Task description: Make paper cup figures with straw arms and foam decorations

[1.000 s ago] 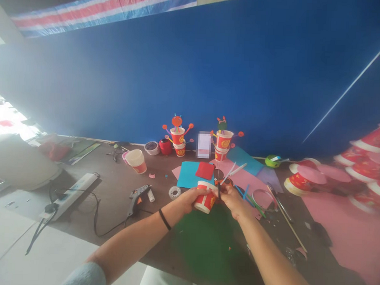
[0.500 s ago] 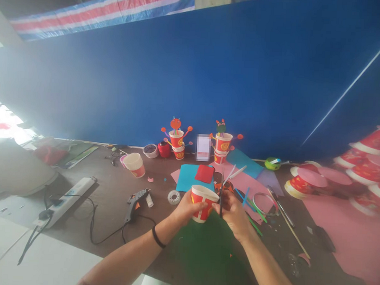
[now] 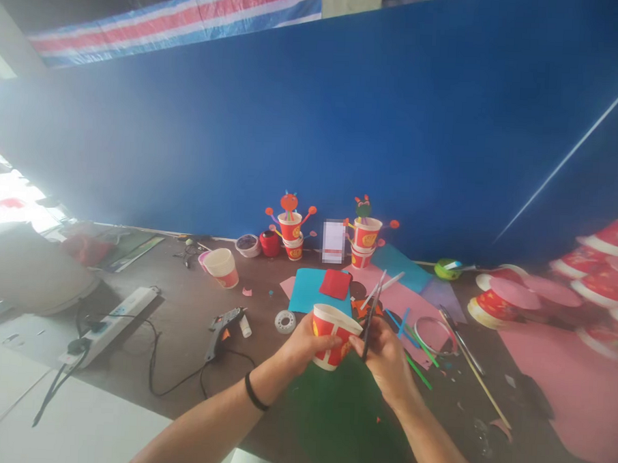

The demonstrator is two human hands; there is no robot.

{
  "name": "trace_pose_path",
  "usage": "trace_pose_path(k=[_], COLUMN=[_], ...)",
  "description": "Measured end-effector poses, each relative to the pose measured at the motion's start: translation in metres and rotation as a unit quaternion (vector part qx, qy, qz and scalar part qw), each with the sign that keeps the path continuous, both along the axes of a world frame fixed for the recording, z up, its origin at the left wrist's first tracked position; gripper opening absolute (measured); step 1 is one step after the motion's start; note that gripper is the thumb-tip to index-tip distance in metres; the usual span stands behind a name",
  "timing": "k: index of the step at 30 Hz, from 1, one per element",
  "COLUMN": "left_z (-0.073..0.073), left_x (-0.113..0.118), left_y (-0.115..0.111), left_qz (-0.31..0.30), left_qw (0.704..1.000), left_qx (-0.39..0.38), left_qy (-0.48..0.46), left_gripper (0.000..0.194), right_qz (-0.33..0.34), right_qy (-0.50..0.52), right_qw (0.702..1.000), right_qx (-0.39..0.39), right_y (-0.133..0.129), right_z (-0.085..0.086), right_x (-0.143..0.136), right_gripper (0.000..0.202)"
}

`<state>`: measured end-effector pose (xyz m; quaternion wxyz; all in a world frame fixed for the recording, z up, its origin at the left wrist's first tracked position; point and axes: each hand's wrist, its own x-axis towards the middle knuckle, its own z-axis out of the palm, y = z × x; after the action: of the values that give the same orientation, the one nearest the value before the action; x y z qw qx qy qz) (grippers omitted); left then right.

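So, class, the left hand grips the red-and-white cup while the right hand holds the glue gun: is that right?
Not quite: the right hand holds scissors; the head view shows the glue gun lying on the table. The left hand does grip the red-and-white cup.

A blue panel (image 3: pixel 313 136) stands behind the dark counter (image 3: pixel 185 321), a striped sheet (image 3: pixel 195 22) is above it, and strong light (image 3: pixel 6 185) enters from left.
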<state>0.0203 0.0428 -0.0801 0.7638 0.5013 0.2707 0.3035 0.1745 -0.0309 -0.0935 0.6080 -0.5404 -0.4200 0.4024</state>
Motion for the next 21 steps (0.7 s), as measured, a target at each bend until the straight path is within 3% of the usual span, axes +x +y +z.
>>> trace_pose_path(k=[4,8,14,21], left_z=[0.010,0.021,0.023,0.021], left_x=[-0.010,-0.022,-0.024,-0.022], left_y=[0.008,0.017,0.021,0.016], left_qz=[-0.002,-0.011,-0.011,-0.010], left_qw=[1.000,1.000,0.999,0.997], left_qx=[-0.004,-0.012,0.026,0.044], left_qy=[0.006,0.012,0.034,0.056], left_gripper=[0.045,0.049,0.058,0.082], right_qz=[0.070,0.159,0.194,0.216], right_qy=[-0.046,-0.190,-0.340,-0.374], right_qw=[0.995,0.962,0.906,0.890], right_qx=[-0.053,-0.114,-0.161,-0.147], right_y=[-0.012,-0.026,-0.026,-0.018], right_z=[0.009,0.020,0.039,0.054], right_x=[0.024,0.046,0.047,0.043], right_gripper=[0.033,0.033,0.034,0.027])
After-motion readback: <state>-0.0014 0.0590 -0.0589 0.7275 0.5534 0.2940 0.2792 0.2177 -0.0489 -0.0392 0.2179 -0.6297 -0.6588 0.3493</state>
